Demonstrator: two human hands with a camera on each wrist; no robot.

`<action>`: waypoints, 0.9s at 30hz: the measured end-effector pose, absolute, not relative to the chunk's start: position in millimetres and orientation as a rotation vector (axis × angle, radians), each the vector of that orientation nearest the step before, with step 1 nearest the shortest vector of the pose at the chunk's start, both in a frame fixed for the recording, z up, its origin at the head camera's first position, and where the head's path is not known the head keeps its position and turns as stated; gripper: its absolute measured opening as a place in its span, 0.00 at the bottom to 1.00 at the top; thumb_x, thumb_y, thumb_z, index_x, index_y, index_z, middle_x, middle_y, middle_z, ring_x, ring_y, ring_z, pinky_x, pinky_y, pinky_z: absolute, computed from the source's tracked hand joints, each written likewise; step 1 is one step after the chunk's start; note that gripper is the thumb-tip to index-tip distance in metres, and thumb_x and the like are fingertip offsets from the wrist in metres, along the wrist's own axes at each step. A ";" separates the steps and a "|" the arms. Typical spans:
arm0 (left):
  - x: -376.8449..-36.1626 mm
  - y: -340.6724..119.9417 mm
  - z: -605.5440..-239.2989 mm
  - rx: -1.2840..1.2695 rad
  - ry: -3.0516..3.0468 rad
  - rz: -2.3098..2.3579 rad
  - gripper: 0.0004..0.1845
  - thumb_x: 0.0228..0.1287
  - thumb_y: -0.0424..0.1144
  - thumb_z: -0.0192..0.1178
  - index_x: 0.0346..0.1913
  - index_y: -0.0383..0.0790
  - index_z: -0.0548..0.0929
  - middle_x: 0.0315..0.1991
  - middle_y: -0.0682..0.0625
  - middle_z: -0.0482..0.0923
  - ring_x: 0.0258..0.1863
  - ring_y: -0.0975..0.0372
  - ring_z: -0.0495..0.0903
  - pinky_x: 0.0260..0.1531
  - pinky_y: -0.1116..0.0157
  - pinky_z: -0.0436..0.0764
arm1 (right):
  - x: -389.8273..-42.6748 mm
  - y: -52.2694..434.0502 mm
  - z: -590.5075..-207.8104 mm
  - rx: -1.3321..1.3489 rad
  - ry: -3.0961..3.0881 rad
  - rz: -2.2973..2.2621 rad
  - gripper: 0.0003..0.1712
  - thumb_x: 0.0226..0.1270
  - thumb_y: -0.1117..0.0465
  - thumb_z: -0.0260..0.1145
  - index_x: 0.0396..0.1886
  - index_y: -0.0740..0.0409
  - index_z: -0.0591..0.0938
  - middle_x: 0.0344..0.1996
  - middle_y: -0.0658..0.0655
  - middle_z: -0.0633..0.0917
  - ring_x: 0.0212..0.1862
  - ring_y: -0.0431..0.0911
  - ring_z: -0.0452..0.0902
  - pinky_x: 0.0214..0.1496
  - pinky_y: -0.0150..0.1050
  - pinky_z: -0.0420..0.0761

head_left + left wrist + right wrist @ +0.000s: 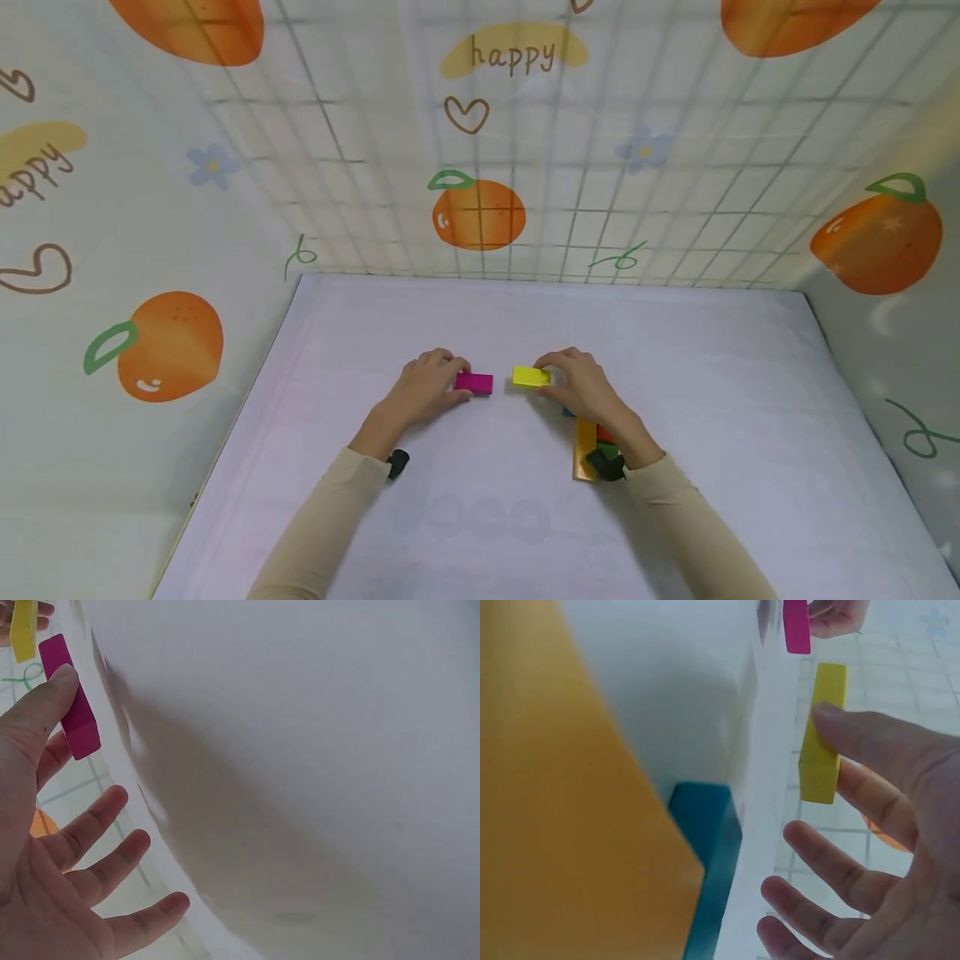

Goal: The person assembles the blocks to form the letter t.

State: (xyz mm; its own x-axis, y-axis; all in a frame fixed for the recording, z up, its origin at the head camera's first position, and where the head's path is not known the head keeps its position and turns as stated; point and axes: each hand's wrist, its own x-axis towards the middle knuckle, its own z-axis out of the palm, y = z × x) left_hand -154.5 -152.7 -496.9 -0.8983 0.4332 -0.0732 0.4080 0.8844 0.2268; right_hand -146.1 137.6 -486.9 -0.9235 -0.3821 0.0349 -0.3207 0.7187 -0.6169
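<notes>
My left hand [427, 387] pinches a magenta block [475, 383] between thumb and forefinger, its other fingers spread apart in the left wrist view. Across from it, my right hand [585, 387] pinches a yellow block [531, 377] in the same way, with the remaining fingers loose. A short gap parts the two blocks, which point end to end. In the right wrist view the yellow block [823, 735] shows its whole length, and the magenta block [797, 626] is partly cut off by the frame's top.
Under my right wrist lie an orange-yellow block [584, 450], a blue block [718, 847], a red block [604, 434] and a green block [607, 450], partly hidden by the arm. The white tabletop [480, 533] ends at a printed curtain [375, 208] behind.
</notes>
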 end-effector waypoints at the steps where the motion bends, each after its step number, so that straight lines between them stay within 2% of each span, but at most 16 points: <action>1: -154.8 -153.4 -497.0 0.655 2.927 0.316 0.22 0.55 0.59 0.60 0.51 0.59 0.73 0.55 0.50 0.66 0.56 0.54 0.64 0.53 0.47 0.64 | -146.3 136.1 -486.9 -0.572 2.818 -0.992 0.20 0.53 0.54 0.72 0.48 0.46 0.80 0.48 0.54 0.77 0.50 0.54 0.67 0.52 0.55 0.65; 17: -154.8 -158.2 -497.8 0.599 2.890 0.361 0.21 0.56 0.59 0.60 0.52 0.61 0.72 0.55 0.52 0.65 0.55 0.55 0.63 0.55 0.48 0.62 | -151.2 115.6 -489.4 -0.602 2.817 -0.964 0.20 0.53 0.54 0.72 0.46 0.47 0.81 0.46 0.53 0.78 0.48 0.52 0.68 0.49 0.52 0.66; 27: -155.4 -158.4 -500.2 0.607 2.915 0.313 0.21 0.56 0.60 0.59 0.51 0.62 0.72 0.55 0.52 0.65 0.54 0.56 0.64 0.54 0.48 0.64 | -152.8 108.4 -492.4 -0.570 2.814 -0.895 0.19 0.52 0.53 0.72 0.46 0.45 0.81 0.47 0.55 0.78 0.48 0.54 0.67 0.47 0.50 0.68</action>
